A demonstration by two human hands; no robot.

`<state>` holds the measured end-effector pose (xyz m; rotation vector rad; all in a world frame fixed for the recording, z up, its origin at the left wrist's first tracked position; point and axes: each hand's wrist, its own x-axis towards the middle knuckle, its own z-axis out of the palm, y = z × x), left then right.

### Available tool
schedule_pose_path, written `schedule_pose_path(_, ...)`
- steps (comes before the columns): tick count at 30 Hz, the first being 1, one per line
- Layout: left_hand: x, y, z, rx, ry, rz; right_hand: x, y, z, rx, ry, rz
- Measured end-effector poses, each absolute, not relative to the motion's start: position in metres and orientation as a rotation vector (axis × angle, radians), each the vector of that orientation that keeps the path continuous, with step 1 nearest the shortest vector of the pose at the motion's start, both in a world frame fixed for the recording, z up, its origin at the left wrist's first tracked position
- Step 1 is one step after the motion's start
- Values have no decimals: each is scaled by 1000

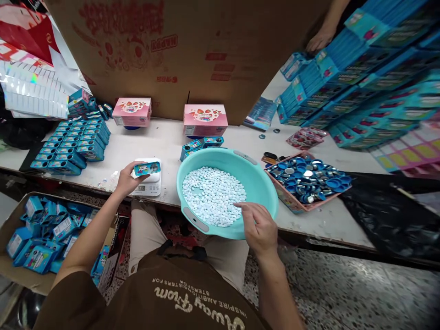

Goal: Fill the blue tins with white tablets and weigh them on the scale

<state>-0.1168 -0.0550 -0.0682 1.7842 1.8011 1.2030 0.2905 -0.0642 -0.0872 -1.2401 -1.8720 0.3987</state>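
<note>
My left hand (128, 179) grips a small blue candy box (147, 168) with a dark round opening in its top. It holds the box at the white digital scale (153, 189); whether the box rests on the pan I cannot tell. Beside the scale stands a turquoise basin (263, 188) with small white candies (215, 197) spread over its bottom. My right hand (258, 225) is over the basin's near right rim. Its index finger reaches toward the candies while the other fingers curl in. Anything inside those fingers is hidden.
Rows of blue boxes (74, 142) stand at left, above a carton (44, 279) of more boxes. Two pink boxes (205, 120) stand before a large cardboard box (192, 55). A tray (292, 204) of blue-and-silver caps lies right. Another person's hand (321, 39) is near stacked blue packs (343, 68).
</note>
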Motion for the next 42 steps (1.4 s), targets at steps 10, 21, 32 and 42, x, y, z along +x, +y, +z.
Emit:
schedule_pose_path(10, -55, -62, 3, 2531, 1438, 1090, 232, -50, -52, -1086, -1712, 675)
schedule_pose_path(21, -18, -29, 3, 2657, 1452, 952, 231, -40, -68, -1080, -1044, 1524)
schedule_pose_path(32, 6, -26, 7, 2629, 1512, 860, 236, -32, -64, -1083, -1335, 1197)
schedule_pose_path(42, 20, -30, 9, 2645, 1392, 764, 248, -7, -42, -865, -2106, 400)
